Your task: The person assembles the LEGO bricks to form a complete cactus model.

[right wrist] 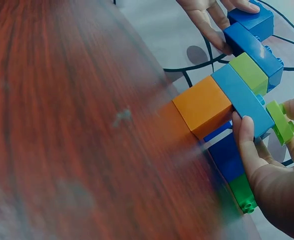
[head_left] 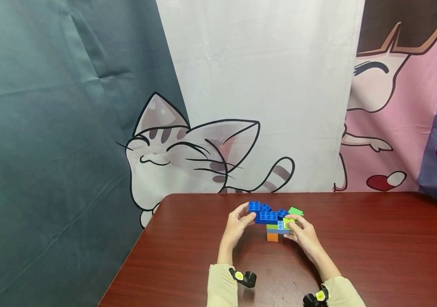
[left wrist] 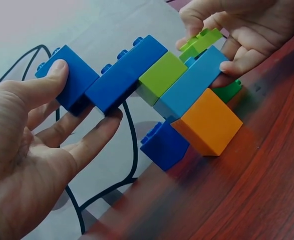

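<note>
A structure of joined toy building bricks is between both hands over the table. My left hand (head_left: 236,224) pinches the blue brick (left wrist: 75,80) at its left end, with fingertips under the longer blue brick (left wrist: 129,75). Below that come a lime brick (left wrist: 162,78), a light blue brick (left wrist: 193,86) and, lowest, an orange brick (head_left: 272,237). My right hand (head_left: 305,238) holds a small lime brick (right wrist: 279,122), tilted over the light blue brick's right end, while other fingers press the light blue brick from below. Behind are another blue brick (left wrist: 165,146) and a green brick (head_left: 295,211).
The reddish-brown wooden table (head_left: 387,247) spreads around the bricks. A printed cloth (head_left: 279,85) with a cartoon cat hangs behind its far edge. Black wrist cameras (head_left: 246,279) are strapped over the sleeves.
</note>
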The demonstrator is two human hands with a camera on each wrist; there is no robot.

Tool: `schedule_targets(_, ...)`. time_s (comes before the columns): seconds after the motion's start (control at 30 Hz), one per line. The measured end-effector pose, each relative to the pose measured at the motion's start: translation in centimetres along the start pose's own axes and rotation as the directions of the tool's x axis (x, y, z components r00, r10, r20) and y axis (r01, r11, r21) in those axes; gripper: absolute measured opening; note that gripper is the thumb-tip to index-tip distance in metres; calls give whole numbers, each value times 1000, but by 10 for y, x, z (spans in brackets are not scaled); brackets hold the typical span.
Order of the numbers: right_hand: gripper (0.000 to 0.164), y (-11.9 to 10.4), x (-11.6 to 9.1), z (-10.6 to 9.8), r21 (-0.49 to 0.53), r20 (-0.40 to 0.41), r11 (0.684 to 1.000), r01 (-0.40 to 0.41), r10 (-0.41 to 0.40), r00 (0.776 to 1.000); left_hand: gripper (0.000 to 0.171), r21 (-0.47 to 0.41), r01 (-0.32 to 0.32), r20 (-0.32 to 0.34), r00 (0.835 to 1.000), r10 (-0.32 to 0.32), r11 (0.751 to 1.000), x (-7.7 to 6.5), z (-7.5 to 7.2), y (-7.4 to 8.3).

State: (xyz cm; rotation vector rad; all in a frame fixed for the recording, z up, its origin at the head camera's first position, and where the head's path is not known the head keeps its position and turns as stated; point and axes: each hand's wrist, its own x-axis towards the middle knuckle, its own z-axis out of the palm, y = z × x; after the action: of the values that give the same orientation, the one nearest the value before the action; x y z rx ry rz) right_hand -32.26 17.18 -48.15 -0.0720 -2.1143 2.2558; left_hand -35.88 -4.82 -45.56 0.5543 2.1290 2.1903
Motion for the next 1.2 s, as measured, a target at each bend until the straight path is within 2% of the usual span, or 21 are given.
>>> schedule_targets(0.4,32,2,0,2,-45,-42,999,-25,24,999,46,-1,15,13,1000,-15,1000,-1,-2,1)
schedule_targets(0.67,36,0,-1,4,-67,-20,997,-24,22,1000,46,-30,0,14,1000,1,1000,-1,-3,-3)
schedule_targets(0.8,36,3,-1,5,-37,-9,999,-39,38,999,48,-30,7,33,999,-6,1000,-3,-6,-4)
schedule_targets(0.87,34,5,0,5,0,-6,999,-42,42,999,50,-3,4,48,999,-4,1000,-4,-6,-2)
schedule_targets(1.03,25,7,0,5,65,-8,998,-15,15,1000,50,74,-40,85,996,34,996,-4,0,8)
schedule_targets(1.2,23,8,1,6,28,-40,998,49,-48,998,48,53,-29,50,998,26,998,-3,0,9)
